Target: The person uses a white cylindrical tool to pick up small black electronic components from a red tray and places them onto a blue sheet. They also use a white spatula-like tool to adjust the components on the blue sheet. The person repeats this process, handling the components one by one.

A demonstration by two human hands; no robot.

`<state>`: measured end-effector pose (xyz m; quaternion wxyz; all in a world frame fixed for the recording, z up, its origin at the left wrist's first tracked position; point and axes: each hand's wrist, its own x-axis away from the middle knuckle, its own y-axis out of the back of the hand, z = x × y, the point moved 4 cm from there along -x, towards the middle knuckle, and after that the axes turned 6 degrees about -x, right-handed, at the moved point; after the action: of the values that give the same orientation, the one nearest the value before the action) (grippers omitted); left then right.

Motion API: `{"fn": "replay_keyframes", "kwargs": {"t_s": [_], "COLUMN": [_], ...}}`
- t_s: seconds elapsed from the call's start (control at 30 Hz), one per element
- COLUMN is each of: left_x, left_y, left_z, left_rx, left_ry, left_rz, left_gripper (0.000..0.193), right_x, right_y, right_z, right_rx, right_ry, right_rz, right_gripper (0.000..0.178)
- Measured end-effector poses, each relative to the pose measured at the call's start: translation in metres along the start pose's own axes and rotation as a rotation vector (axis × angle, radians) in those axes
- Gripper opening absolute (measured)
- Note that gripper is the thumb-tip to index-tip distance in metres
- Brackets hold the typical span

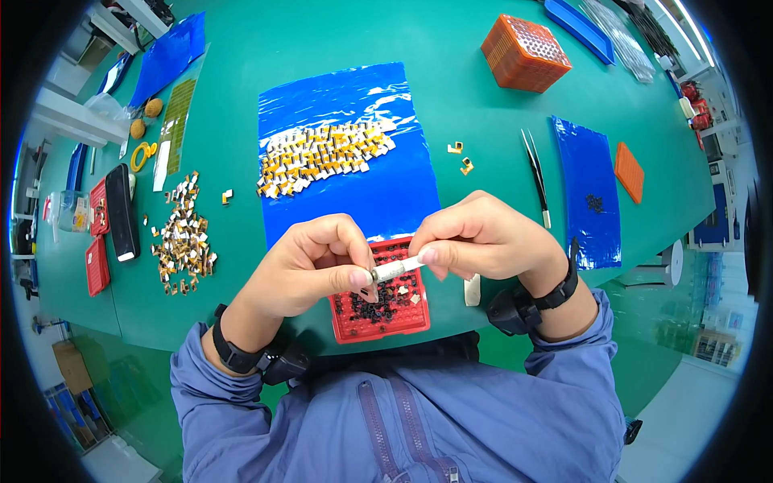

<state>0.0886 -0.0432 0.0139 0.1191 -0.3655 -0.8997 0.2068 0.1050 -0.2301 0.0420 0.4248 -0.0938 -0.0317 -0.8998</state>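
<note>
Both of my hands meet over a red tray point(341, 326) that holds many small black parts point(385, 308). Between them runs a short, narrow white strip-like piece point(396, 268), whose exact kind I cannot make out. My left hand point(318, 262) is closed, pinching its left end between thumb and fingers. Thumb and forefinger of my right hand point(487, 239) pinch the right end. Whatever else lies inside the left fingertips is hidden. Beyond the hands, a blue sheet point(338, 219) carries a dense patch of small white-and-gold pieces point(322, 159).
A loose pile of similar pieces point(185, 233) lies left, near a black case point(122, 213). Tweezers point(535, 177) rest at right beside a second blue sheet point(586, 157) with a black cluster point(594, 203). An orange tray stack point(525, 55) stands far right. A white block point(472, 291) sits by my right wrist.
</note>
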Motion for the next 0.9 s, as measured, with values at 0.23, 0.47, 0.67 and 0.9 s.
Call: {"fn": "replay_keyframes", "kwargs": {"t_s": [0.23,0.47,0.67,0.9], "left_x": [-0.001,-0.002,-0.001,-0.023], "left_y": [-0.001,0.004,0.023,0.012], "left_z": [0.0,-0.004,-0.019,-0.048], "left_rx": [0.046,0.034,-0.213,-0.753], "left_ry": [0.013,-0.054,-0.103,0.076], "left_rz": [0.089,0.095,-0.171,-0.269], "left_gripper": [0.008,0.007,0.008,0.007], "right_x": [0.001,-0.001,-0.004,-0.006], "right_y": [0.009,0.019,0.028,0.036], "right_z": [-0.002,-0.004,-0.007,-0.009], "right_rx": [0.151,0.142,-0.078,-0.096], "right_ry": [0.189,0.15,0.223,0.232], "right_rz": [-0.077,-0.138,-0.248,-0.381], "right_gripper": [0.012,0.014,0.014,0.019]}}
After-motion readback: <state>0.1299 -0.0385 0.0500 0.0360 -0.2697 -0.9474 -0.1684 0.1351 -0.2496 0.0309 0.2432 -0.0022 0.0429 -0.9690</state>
